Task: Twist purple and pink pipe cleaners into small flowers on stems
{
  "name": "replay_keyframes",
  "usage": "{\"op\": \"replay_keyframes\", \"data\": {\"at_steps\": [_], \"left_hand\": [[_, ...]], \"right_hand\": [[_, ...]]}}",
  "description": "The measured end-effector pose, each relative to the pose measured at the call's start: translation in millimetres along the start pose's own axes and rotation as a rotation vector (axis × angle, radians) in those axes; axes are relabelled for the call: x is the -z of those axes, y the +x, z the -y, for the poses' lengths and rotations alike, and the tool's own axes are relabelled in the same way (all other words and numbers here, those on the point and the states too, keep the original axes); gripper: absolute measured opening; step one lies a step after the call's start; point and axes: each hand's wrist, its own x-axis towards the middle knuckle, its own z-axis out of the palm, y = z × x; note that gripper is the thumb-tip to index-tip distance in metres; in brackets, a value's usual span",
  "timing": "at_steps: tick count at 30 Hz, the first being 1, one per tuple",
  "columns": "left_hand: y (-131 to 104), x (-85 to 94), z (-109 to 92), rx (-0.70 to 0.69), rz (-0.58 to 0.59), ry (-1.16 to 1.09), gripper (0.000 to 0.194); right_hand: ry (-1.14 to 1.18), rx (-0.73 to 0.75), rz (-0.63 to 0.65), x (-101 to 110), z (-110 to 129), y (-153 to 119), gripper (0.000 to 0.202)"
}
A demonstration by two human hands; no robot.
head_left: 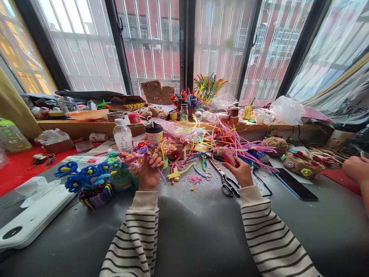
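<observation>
My left hand (150, 172) is closed on a purple pipe-cleaner flower (143, 149), its stem slanting down past my fingers. Pink and red flowers (134, 166) crowd just behind that hand. On the right, my right hand (241, 172) reaches to a pink glue gun (229, 155), with fingers wrapped round its handle. Black-handled scissors (227, 187) lie on the dark table beside my right hand. Between my hands are small scissors (206, 176), pink scraps (195, 179) and scattered glitter.
Blue flowers (75, 175) stand in a striped pot (96, 195) at left, near a white device (37, 215). A bottle (123, 136) and a cup (153, 134) stand behind. Right are a phone (296, 184), a twine-wrapped pot (302, 164) and another person's hand (357, 169).
</observation>
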Motion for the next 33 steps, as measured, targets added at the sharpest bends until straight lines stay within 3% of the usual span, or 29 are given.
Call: {"op": "replay_keyframes", "data": {"at_steps": [5, 11, 13, 18, 22, 27, 30, 33], "left_hand": [[2, -0.1, 5, 0.039, -0.093, 0.159, 0.009], [5, 6.9, 26, 0.167, -0.153, 0.628, 0.024], [4, 9.3, 35, 0.292, -0.129, 0.753, 0.033], [0, 17.2, 51, 0.445, -0.006, 1.118, 0.042], [-5, 24.6, 58, 0.495, 0.16, 1.339, 0.04], [-9, 26.8, 64, 0.591, 0.236, 1.424, 0.034], [-9, 25.4, 65, 0.581, 0.215, 1.435, 0.027], [-9, 25.8, 65, 0.605, 0.266, 1.462, 0.032]], "right_hand": [[-0.152, -0.073, -0.083, 20, -13, 5, 0.062], [-0.36, -0.214, 0.073, 39, -49, 9, 0.047], [-0.459, -0.246, 0.101, 43, -55, 9, 0.044], [-0.539, -0.305, 0.214, 47, -63, 6, 0.043], [-0.564, -0.248, 0.174, 40, -71, 5, 0.045], [-0.661, -0.116, 0.139, 30, -70, 5, 0.04], [-0.711, -0.105, 0.161, 24, -65, 5, 0.039], [-0.736, -0.097, 0.194, 18, -62, 6, 0.039]]}}
